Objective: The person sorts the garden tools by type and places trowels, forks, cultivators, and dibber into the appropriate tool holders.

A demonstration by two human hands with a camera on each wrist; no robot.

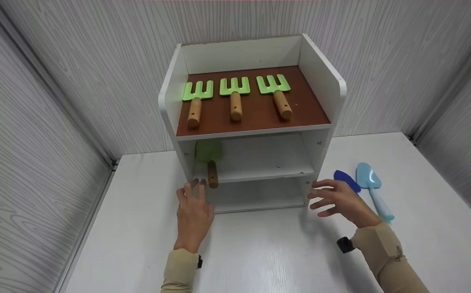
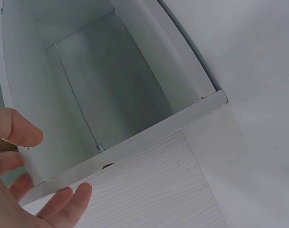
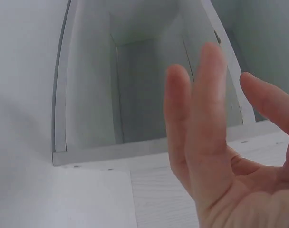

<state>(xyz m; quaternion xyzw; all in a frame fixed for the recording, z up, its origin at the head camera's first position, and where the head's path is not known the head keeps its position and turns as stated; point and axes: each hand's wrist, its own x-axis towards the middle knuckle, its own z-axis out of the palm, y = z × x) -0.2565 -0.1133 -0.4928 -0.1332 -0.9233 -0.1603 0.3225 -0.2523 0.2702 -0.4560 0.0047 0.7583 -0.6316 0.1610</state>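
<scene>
My left hand (image 1: 195,215) is at the left front edge of a white shelf unit (image 1: 243,132), fingers spread. In the left wrist view, its fingertips (image 2: 75,202) lie about the side panel's front edge; firm contact is hard to tell. Close by, a green hand trowel (image 1: 209,150) lies on the middle shelf, its wooden handle jutting over the front. My right hand (image 1: 339,201) hovers by the unit's right front edge, fingers loosely extended and holding nothing. Three green hand forks (image 1: 235,87) with wooden handles lie in a row on the brown top.
On the white table (image 1: 260,252), right of the unit, lie a light blue trowel (image 1: 368,177) and a dark blue tool (image 1: 346,179), partly hidden by the right hand. The lower shelf (image 1: 256,194) is open at the front. Wood-grain walls (image 1: 56,81) enclose the table.
</scene>
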